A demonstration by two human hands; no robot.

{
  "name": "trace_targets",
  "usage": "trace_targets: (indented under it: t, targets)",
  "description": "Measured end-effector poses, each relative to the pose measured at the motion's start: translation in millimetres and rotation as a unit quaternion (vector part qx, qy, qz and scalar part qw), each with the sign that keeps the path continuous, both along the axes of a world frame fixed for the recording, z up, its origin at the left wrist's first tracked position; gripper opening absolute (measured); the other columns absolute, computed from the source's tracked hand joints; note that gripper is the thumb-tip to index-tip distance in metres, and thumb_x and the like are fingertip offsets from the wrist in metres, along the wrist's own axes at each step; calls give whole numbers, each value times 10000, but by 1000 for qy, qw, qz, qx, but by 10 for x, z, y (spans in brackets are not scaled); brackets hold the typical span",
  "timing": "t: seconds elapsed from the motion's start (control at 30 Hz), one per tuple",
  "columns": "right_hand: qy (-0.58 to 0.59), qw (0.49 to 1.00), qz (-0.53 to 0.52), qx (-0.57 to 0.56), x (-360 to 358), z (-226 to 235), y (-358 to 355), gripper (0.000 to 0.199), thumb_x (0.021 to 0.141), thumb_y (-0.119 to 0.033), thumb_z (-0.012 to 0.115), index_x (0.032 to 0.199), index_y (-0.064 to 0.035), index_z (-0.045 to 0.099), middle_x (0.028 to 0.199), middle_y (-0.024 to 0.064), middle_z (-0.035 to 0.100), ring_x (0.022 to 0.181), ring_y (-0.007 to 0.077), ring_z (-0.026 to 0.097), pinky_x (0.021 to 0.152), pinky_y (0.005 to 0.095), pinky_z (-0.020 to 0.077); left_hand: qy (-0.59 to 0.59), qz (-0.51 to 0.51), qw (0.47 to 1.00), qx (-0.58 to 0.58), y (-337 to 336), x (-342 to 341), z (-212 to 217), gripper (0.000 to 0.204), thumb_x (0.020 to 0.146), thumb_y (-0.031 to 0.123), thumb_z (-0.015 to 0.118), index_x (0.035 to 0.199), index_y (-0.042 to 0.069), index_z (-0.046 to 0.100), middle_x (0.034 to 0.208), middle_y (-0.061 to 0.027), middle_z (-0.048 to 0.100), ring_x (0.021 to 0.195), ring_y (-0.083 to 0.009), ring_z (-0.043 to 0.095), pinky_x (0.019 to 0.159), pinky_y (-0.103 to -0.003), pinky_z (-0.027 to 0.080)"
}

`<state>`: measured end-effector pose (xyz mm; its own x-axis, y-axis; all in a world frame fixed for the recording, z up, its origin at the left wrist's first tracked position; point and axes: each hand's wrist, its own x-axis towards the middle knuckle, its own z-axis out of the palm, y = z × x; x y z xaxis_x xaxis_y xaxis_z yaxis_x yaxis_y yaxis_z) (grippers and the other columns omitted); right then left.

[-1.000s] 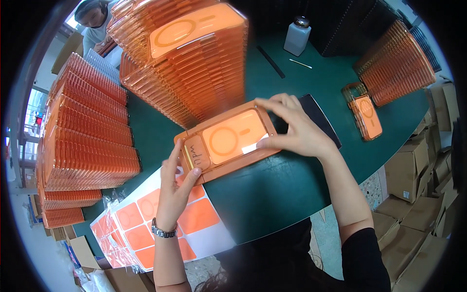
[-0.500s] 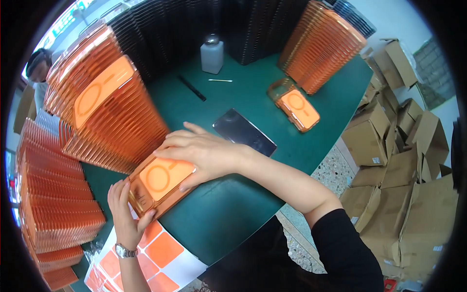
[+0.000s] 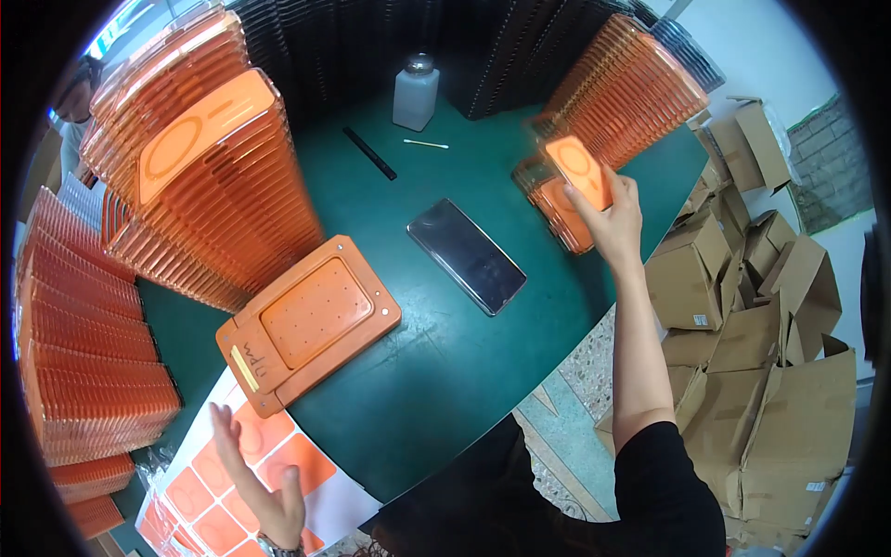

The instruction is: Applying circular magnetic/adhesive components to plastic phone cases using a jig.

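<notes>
Orange tray [image 3: 578, 171] — thin, flat, with a ring outline moulded in, blurred — is pinched in the right hand [image 3: 614, 221], raised above the small stack of like trays [image 3: 557, 209] at the table's [image 3: 445, 343] far right edge. Left hand [image 3: 264, 483] hangs open, fingers spread, over the orange sticker sheet [image 3: 209, 487] — holding nothing. Orange jig plate [image 3: 308, 320], dark glass panel [image 3: 466, 255], white bottle [image 3: 415, 91] and tall tray stacks [image 3: 209, 181] lie between and behind.

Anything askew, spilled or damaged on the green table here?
Nothing spilled or broken. The tall orange tray stack at the left leans over toward the orange fixture plate, though the fisheye lens may exaggerate this. The right hand holds an orange piece above a smaller pile; the left hand is open.
</notes>
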<state>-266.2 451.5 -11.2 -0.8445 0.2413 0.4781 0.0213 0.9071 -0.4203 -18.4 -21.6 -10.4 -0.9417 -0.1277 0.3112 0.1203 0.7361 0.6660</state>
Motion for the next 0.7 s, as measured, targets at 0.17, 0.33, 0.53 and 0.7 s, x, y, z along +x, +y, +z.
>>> trace_targets:
  t: [0.17,0.33,0.53,0.7]
  targets:
    - [-106,993,-7,54,138,-175,132,923,781,-658,738,1334,66,591,1188,208,607,1077,369,659,918,442,535,-59,28,998,14,79,437,-187,717,1017,323,515,1578,-31,242,1639,-214,280,1504,-379,307,1189,-526,302]
    - [-170,983,-15,73,355,-49,-1,895,762,-659,758,1320,24,604,1192,204,606,1076,373,657,903,453,539,-94,69,993,20,1,878,-219,640,1023,151,507,1579,-28,245,1610,-244,319,1497,-377,321,1200,-525,288]
    - [-10,995,102,-6,471,-207,27,684,888,-461,761,1335,21,572,1344,249,580,1192,316,610,987,419,483,-110,197,972,69,-342,1080,-186,519,1045,85,463,1532,-45,337,1498,-210,502,1445,-328,413,1199,-453,301]
    - [-82,832,538,-108,1577,319,-2174,147,914,-48,616,1050,-16,660,1085,93,669,978,239,649,847,371,516,-67,113,991,-5,-825,594,-377,494,1035,27,448,1523,-4,381,1304,-176,677,1353,-338,524,1116,-421,401]
